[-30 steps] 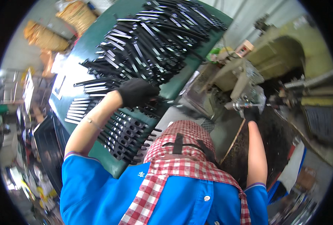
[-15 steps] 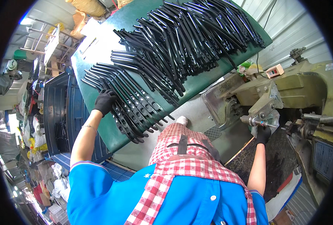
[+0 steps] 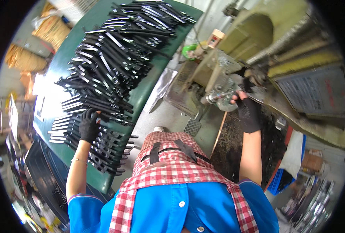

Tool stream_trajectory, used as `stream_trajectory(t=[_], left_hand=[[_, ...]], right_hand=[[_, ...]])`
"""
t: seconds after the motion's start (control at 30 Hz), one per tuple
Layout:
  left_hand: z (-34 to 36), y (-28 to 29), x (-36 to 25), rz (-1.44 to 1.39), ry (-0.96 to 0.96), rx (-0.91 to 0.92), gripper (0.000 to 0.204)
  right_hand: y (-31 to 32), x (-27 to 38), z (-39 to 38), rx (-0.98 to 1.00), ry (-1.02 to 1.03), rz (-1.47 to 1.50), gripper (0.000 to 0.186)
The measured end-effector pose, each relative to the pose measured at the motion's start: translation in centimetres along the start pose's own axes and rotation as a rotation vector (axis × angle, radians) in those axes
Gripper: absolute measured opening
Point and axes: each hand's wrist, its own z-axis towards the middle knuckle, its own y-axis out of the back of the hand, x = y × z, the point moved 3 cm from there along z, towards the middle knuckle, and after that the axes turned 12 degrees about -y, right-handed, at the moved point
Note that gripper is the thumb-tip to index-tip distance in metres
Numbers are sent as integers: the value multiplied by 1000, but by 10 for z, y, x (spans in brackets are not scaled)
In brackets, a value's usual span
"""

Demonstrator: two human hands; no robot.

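Black bent metal bars (image 3: 64,128), with holed flat ends, lie side by side in a row on the green-topped table at the left. My left hand (image 3: 90,126), in a black glove with bare fingertips, is curled over a bar at the far side of this row. On the right, my right hand (image 3: 248,110), gloved the same way, reaches to a machine fitting (image 3: 225,95) partly wrapped in clear plastic. Its bare fingertips are bent in beside the fitting; what lies between them is hidden.
A big pile of black bars (image 3: 114,58) covers the far part of the green table (image 3: 137,112). The olive-green machine (image 3: 254,35) fills the right side. Under it is a treadle pedal (image 3: 192,126). A dark, stained board (image 3: 234,143) lies below my right forearm.
The view has turned toward the machine. My left hand has moved from the row's left edge to its far side. My right hand has shifted around the fitting, its fingertips now visible.
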Motion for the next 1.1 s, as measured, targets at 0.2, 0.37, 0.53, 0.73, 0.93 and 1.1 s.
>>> stream_trajectory(t=[0.2, 0.37, 0.53, 0.73, 0.93, 1.1], left_hand=[[21, -7, 13, 70, -204, -84, 37], [20, -3, 9, 41, -193, -54, 37], [13, -5, 10, 20, -197, -43, 33], [13, -11, 22, -4, -216, -73, 29], [15, -4, 21, -13, -218, -40, 26], [16, 0, 14, 0, -209, -65, 28]], right_hand=[[-44, 25, -24, -189, 192, -270, 20], [-38, 17, -22, -172, 100, -139, 21], [-23, 6, -15, -161, 55, -41, 22], [-30, 0, -12, -156, 205, 56, 19], [-34, 0, -14, -142, 316, -16, 18], [-35, 3, -14, -141, 344, -69, 21]])
